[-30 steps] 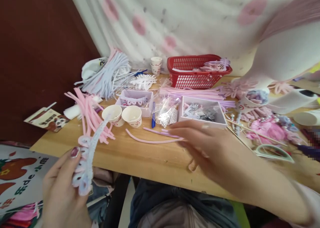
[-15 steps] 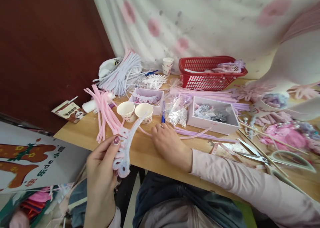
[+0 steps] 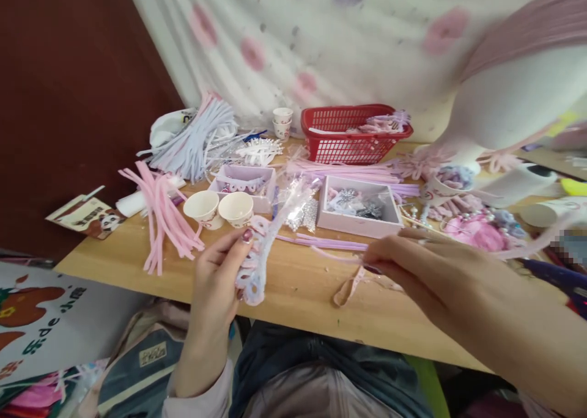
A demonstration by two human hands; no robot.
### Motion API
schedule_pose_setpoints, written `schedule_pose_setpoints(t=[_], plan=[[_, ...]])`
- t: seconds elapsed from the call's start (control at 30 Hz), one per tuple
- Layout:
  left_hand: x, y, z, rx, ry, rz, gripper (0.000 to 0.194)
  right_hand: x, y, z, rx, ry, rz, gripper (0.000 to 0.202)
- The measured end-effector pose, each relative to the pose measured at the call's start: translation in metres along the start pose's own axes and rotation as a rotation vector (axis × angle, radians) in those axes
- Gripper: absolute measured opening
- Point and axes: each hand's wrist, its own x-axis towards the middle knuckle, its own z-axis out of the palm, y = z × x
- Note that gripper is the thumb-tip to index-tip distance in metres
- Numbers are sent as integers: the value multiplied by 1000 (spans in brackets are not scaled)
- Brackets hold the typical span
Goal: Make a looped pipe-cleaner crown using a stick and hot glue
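Observation:
My left hand is closed, pinching a looped craft piece of pale blue and pink pipe cleaner between thumb and fingers above the front of the table. One tail of the piece sticks up past two paper cups. To the right, my right hand is closed on a long pink pipe cleaner. One end of it points left toward the craft piece, and a blurred stretch shows beyond my wrist. Beneath the right hand lies a pale pink strip bent into a loop.
Pink pipe cleaners lie left of the cups. Two lilac boxes hold small parts. Behind them stands a red basket. A dark blue tool, perhaps a glue gun, lies right. A white mannequin form stands at the back right.
My right hand has left the table by the blue pen-like item, moved right, and now holds a pink pipe cleaner. The left hand keeps the craft piece. The view has shifted right.

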Motion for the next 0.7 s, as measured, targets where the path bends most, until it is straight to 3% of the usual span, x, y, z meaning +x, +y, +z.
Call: schedule_pose_setpoints(t=[0.13,0.23,0.33,0.5,0.7], plan=[[1,-22,26,165,-395,-85,20,-40,13,-14,22,59,61,17],[4,-33,43,312,-702,-70,18,-62,20,-9,64,113,113,18],[5,-37,58,419,-908,-36,21,-73,25,-3,140,84,151,17],[1,-41,72,507,-1120,-18,24,-68,35,-2,235,20,110,18],[-5,-44,80,565,-1189,-26,26,-56,42,1,312,-20,58,15]])
